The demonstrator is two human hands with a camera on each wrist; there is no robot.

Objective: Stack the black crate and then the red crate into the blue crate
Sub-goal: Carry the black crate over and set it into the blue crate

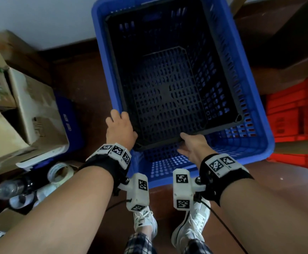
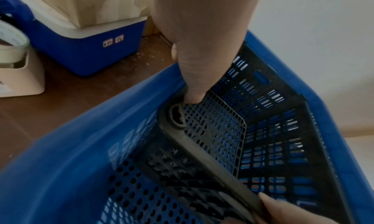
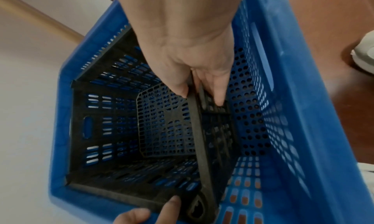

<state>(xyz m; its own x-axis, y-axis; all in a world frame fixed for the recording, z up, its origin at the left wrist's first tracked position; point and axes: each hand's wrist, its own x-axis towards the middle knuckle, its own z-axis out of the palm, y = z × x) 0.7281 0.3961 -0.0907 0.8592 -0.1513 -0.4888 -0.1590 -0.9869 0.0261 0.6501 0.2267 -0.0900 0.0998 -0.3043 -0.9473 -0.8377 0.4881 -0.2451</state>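
Observation:
The black crate (image 1: pixel 168 88) sits tilted inside the blue crate (image 1: pixel 257 107), its near edge raised above the blue floor. My left hand (image 1: pixel 121 128) grips the black crate's near-left corner. In the left wrist view the thumb of this left hand (image 2: pixel 198 51) hooks inside the rim of the black crate (image 2: pixel 273 131). My right hand (image 1: pixel 191 145) pinches the near rim. The right wrist view shows that right hand (image 3: pixel 192 51) with thumb inside and fingers outside the black crate (image 3: pixel 161 123). The red crate (image 1: pixel 285 114) stands on the floor to the right of the blue one.
Cardboard boxes (image 1: pixel 35 99) and a blue cooler box (image 1: pixel 68 118) crowd the left side. Tape rolls and a bottle (image 1: pixel 12 187) lie near my left forearm. A wooden pole (image 1: pixel 300 149) crosses in front of the red crate. My shoes (image 1: pixel 144 222) stand just before the blue crate.

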